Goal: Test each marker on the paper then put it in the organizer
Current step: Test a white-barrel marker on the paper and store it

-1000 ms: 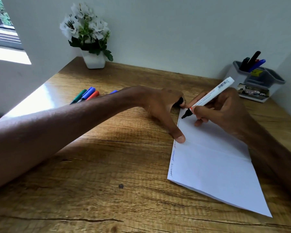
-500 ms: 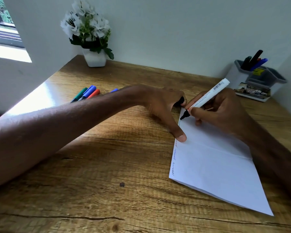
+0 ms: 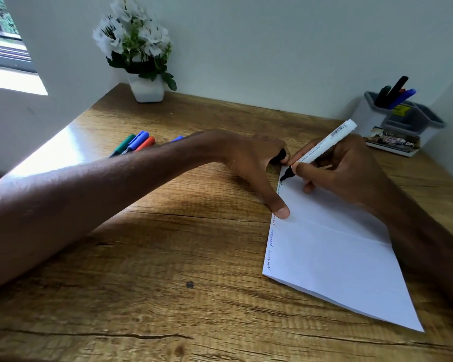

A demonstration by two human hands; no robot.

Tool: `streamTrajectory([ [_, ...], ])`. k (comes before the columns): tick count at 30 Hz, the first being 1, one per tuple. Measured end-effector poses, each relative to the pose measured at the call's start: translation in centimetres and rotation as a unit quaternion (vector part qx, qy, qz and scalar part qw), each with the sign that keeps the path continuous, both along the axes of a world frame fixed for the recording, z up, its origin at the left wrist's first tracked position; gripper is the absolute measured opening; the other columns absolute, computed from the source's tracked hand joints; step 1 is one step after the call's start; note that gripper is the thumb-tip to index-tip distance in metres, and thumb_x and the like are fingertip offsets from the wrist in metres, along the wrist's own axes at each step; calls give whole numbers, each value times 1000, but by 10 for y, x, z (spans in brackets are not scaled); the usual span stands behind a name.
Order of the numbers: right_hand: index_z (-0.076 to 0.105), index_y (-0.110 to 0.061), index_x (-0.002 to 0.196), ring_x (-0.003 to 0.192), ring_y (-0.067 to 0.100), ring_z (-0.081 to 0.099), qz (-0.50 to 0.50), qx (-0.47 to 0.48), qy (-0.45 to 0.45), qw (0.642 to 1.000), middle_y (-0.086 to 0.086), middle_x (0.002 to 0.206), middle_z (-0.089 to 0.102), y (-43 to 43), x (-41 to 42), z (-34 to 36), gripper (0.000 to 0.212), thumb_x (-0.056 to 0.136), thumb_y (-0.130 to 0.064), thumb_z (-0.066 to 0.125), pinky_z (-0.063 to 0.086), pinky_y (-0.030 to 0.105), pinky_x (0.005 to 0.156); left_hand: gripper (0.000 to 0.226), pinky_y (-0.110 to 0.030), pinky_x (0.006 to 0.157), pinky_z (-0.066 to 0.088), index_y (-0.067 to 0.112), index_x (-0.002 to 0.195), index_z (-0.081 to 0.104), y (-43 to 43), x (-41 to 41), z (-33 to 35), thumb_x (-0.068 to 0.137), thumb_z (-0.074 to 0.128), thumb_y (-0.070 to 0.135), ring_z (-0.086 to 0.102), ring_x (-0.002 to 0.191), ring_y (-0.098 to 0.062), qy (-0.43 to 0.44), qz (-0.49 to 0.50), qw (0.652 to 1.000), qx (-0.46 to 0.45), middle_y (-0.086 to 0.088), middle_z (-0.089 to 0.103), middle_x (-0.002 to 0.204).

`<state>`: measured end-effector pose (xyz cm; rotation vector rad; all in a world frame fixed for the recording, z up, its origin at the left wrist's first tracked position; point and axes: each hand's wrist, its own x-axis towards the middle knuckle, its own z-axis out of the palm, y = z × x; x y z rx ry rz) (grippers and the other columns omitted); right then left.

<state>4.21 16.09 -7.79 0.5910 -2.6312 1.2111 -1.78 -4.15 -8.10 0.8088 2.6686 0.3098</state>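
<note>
The right hand (image 3: pixel 343 173) grips a white black-tipped marker (image 3: pixel 324 145) in curled fingers, tip touching the far left edge of the folded white paper sheet (image 3: pixel 338 257) on the wooden desk (image 3: pixel 168 257), where the left hand (image 3: pixel 249 163) presses with its thumb and curls its fingers round a small black cap (image 3: pixel 280 155), the grey plastic organizer (image 3: pixel 364 118) standing well apart at far right.

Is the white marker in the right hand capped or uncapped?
Uncapped: the white marker shows a bare black tip touching the paper at its left edge. The left hand pinches a black cap, probably this marker's.
</note>
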Motion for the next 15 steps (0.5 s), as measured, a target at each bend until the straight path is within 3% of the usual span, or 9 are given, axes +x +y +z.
streamTrajectory([
  [5,78,-14,88,53,25,71,-3,-4,11,1000,12,72,75,-5,3,3,18,86,4,74,61,32,53,152,-45,118,33,25,158,31,1,3,8,29,79,91,36,146,-28,-2,-4,1000,9,-5,38,160],
  [7,78,-16,87,53,25,71,-3,-6,13,1000,17,72,74,-6,3,4,21,87,5,74,61,31,52,117,-31,101,47,27,146,41,2,3,11,50,86,76,50,126,-14,-19,-31,999,24,9,51,140],
  [9,78,-14,87,51,21,72,-9,-1,8,1000,12,71,75,-5,2,4,19,87,4,74,61,39,54,89,-14,80,41,26,133,45,2,2,14,63,87,63,48,107,0,-26,-53,997,39,20,49,120],
  [15,77,-11,88,51,20,72,-28,-12,-2,1000,8,77,78,-5,2,3,14,89,2,73,60,39,54,73,-3,65,39,25,124,51,1,0,12,68,88,55,47,97,9,-14,-72,995,75,25,49,107],
])
